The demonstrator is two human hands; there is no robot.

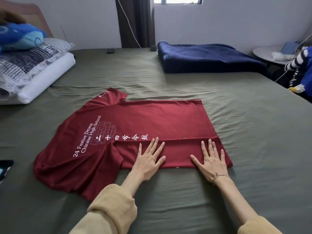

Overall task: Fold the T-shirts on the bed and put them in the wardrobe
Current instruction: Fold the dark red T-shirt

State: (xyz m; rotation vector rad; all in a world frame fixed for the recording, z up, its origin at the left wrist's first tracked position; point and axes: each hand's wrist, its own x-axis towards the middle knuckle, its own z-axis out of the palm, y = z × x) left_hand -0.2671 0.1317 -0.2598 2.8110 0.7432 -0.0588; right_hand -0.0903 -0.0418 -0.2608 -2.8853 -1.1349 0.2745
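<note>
Mustard-yellow sleeves (pixel 108 210) at the bottom edge, pushed up the forearms. Left hand (pixel 149 158) flat, fingers straight and spread, palm down on the folded strip of the T-shirt (pixel 152 122). Right hand (pixel 211 160) likewise flat and spread on the same strip, further toward the hem; thin bracelet (pixel 221 175) on that wrist. Neither hand grips cloth, both press.

T-shirt: dark red, laid sideways on the bed (pixel 168 78), collar end to the left, hem to the right. Near long edge folded over into a narrow band under both hands. Near sleeve bunched and wrinkled at lower left; far sleeve sticks out flat, small white logo on it. White print reads "24 Festive Drums Chinese High School", with a row of Chinese characters and a faint emblem.

Bed sheet olive green, creased. Folded navy blanket (pixel 209 56) at far right. Stacked pillows (pixel 28 68) at far left, blue plush (pixel 20 38) on top.
</note>
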